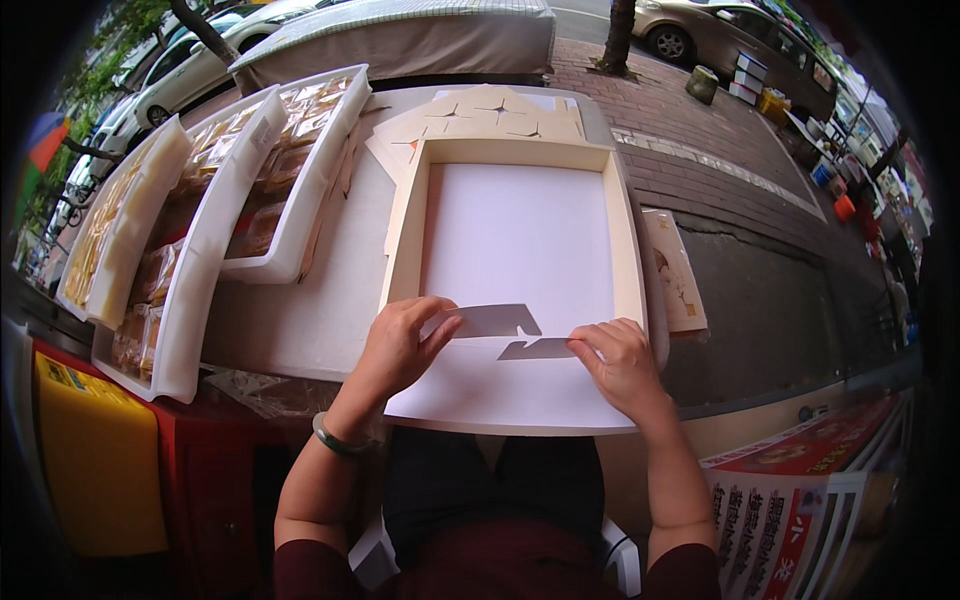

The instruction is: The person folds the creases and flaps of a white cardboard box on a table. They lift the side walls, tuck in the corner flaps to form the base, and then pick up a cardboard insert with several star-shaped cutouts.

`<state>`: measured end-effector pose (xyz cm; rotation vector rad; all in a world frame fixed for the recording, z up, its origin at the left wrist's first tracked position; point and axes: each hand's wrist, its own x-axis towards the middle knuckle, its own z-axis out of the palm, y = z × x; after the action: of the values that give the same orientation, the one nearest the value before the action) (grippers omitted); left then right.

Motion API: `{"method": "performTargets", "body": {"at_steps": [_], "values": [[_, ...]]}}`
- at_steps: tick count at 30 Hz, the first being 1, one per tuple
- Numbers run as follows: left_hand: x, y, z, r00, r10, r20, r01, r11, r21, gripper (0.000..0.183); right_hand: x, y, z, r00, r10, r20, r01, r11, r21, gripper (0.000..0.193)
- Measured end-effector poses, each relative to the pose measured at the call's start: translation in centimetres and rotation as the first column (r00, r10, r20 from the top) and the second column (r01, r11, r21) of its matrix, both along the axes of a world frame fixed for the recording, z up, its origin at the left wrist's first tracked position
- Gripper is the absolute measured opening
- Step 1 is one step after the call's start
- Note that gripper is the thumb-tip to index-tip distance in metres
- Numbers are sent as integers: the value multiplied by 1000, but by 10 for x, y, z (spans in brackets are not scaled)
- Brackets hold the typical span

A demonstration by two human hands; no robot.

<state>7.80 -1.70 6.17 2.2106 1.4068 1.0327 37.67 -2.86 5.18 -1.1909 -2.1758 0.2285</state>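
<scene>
A shallow cardboard box (520, 220) with a white inside and cream walls lies on the table in front of me. Its far and side walls stand up, while the near panel (500, 395) lies flat toward my lap. Two slotted flaps reach across the near side. My left hand (408, 335) pinches the left flap (490, 320), and my right hand (618, 360) grips the right flap (538, 349) between thumb and fingers. The notched ends are close together near the middle; whether they touch, I cannot tell. A green bangle circles my left wrist.
Long white trays (215, 240) of wrapped food packs stand at the left. Flat cut card sheets (480, 110) lie beyond the box. A printed packet (672, 270) sits beside the table's right edge. A yellow container (100, 455) is at lower left, a printed sign (800, 480) at lower right.
</scene>
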Motion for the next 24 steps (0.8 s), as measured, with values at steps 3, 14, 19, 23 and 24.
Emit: {"method": "performTargets", "body": {"at_steps": [3,14,19,23,24], "values": [[3,2,-7,998,66,19,-66,998,-14,16,2,5,-13,998,3,64,-2,1000,-12,10],[16,2,-9,997,78,-1,-77,996,42,19,-20,12,-21,999,-40,30,40,999,13,12],[15,3,-13,987,152,-48,-147,984,99,23,-20,12,-23,996,-51,76,48,998,33,16],[16,5,-20,979,148,-141,-130,983,127,25,-24,14,-26,998,-43,52,38,995,92,19],[16,5,-22,976,151,-156,-131,983,131,25,-24,15,-26,998,-43,49,38,994,103,19]]}}
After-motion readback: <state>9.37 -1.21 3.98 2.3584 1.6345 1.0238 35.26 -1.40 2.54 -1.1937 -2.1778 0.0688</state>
